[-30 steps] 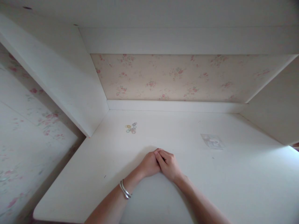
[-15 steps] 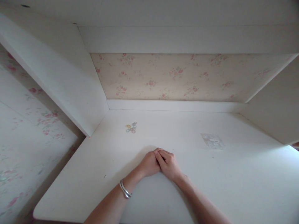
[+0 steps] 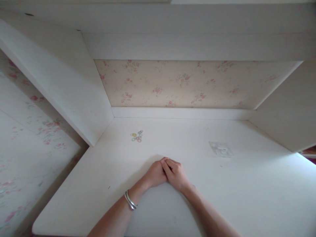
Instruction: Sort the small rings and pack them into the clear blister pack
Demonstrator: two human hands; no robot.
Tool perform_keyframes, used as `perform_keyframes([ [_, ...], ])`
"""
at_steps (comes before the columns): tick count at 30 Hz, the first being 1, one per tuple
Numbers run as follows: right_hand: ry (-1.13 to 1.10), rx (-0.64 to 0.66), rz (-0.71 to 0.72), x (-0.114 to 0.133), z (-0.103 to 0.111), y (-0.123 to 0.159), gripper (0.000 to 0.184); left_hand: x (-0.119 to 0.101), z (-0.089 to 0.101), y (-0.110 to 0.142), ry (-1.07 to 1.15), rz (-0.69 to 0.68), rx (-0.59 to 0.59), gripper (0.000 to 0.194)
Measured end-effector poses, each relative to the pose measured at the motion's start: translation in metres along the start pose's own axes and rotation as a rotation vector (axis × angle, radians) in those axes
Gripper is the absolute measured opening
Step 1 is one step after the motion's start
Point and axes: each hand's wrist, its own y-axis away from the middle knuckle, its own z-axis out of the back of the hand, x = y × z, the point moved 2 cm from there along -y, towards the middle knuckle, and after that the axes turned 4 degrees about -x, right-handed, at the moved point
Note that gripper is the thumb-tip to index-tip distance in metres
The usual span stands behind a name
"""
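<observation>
My left hand (image 3: 156,173) and my right hand (image 3: 175,173) are clasped together on the white desk, near its middle. The right hand's fingers fold over the left hand, whose own fingers are mostly hidden beneath. Both look closed, and no object shows between them. A silver bangle (image 3: 130,200) circles my left wrist. Beyond the hands to the left lies a small cluster of thin coloured rings (image 3: 136,136), some yellowish, some green, grey and pinkish. Off to the right is a clear plastic bag (image 3: 221,149), flat on the desk; its contents are too faint to name.
The white desk (image 3: 247,197) runs back to a low ledge (image 3: 182,113) and a flower-patterned panel (image 3: 172,84). White side walls stand at left (image 3: 64,79) and right (image 3: 291,108), with a shelf (image 3: 172,19) overhead. A small dark mark (image 3: 109,187) shows on the desk.
The view has tilted up and shifted slightly, so everything sits a little further left in the picture. The clasped hands, rings and bag keep their places on the desk.
</observation>
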Motion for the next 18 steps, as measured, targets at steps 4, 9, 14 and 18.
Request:
perform_keyframes([
  [4, 0.007, -0.002, 0.006, -0.0001, 0.0006, 0.0006, 0.037, -0.0010, -0.0008, 0.0002, -0.009, -0.015, 0.005, 0.030],
  [9, 0.011, 0.000, 0.006, 0.0005, 0.0021, 0.0006, 0.036, -0.0023, -0.0004, 0.0003, -0.008, -0.008, 0.006, 0.031],
  [14, 0.029, 0.000, 0.011, -0.0005, 0.0016, 0.0009, 0.036, -0.0032, 0.0013, 0.0004, -0.016, -0.007, 0.000, 0.031],
  [18, 0.032, 0.007, 0.006, -0.0012, 0.0009, 0.0012, 0.035, -0.0011, 0.0010, 0.0005, -0.024, -0.011, -0.001, 0.031],
])
